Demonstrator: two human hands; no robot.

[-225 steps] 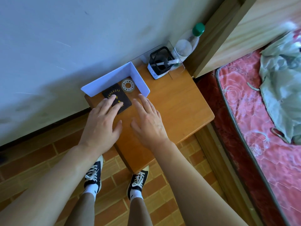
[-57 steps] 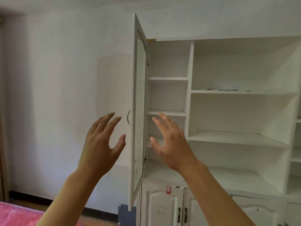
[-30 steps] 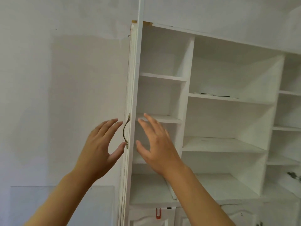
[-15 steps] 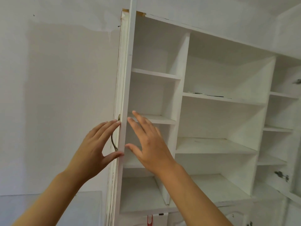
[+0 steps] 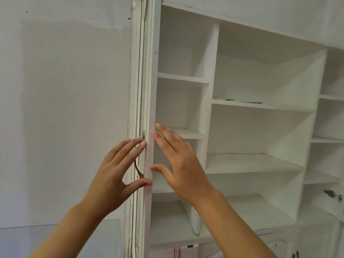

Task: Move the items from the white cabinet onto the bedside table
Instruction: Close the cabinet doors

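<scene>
At the white cabinet (image 5: 260, 108), the person is standing with both arms raised to its tall narrow door (image 5: 149, 90), which is showing its edge to the camera. Half a second ago the left hand (image 5: 115, 172) was only nearing the brass handle (image 5: 138, 157); now its straight fingers are lying across that handle and its thumb is pressing the door's edge below, fingers not curled round anything. The right hand (image 5: 178, 161), likewise flat and relaxed, is touching the door's inner side with fingertips and thumb, grasping nothing. The view has been drawing closer over the last two seconds, and the door has been swinging wider. The shelves (image 5: 251, 162) behind it are looking bare, save for a thin dark mark on one upper board that I cannot identify. So the items appear to be out of the cabinet already; seven seconds back, several things were sitting on the bedside table, which is out of sight now. My guess is that the person is closing up, or checking for leftovers
</scene>
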